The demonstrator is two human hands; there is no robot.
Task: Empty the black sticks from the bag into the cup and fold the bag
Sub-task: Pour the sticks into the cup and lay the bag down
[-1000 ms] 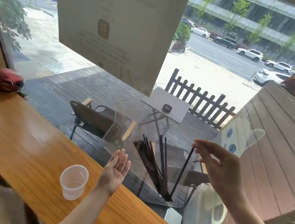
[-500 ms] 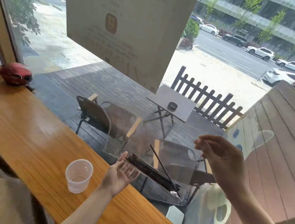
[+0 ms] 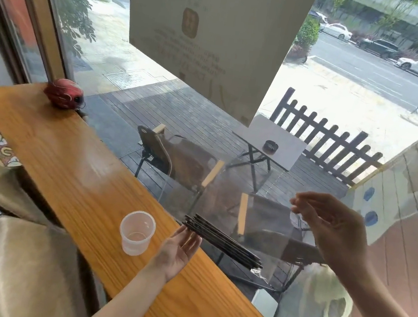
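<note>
At lower centre, the right hand (image 3: 335, 230) pinches the clear bag's (image 3: 261, 216) edge; the left hand (image 3: 179, 250) lies flat and apart under the sticks (image 3: 222, 239). The film looks light and slippery, the sticks stiff and loose. Best grip: the bag's closed end, tipping toward the cup (image 3: 137, 232).

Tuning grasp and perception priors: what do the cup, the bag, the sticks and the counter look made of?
Cup: translucent, slightly frosted plastic; the counter shows through its wall.
Bag: thin clear glossy film, probably plastic; the chairs outside show through it.
Black sticks: thin, straight, matte black; material unclear, plastic or coated wood.
Counter: orange-brown wood grain with a glossy sheen; solid or veneer, cannot tell.
</note>
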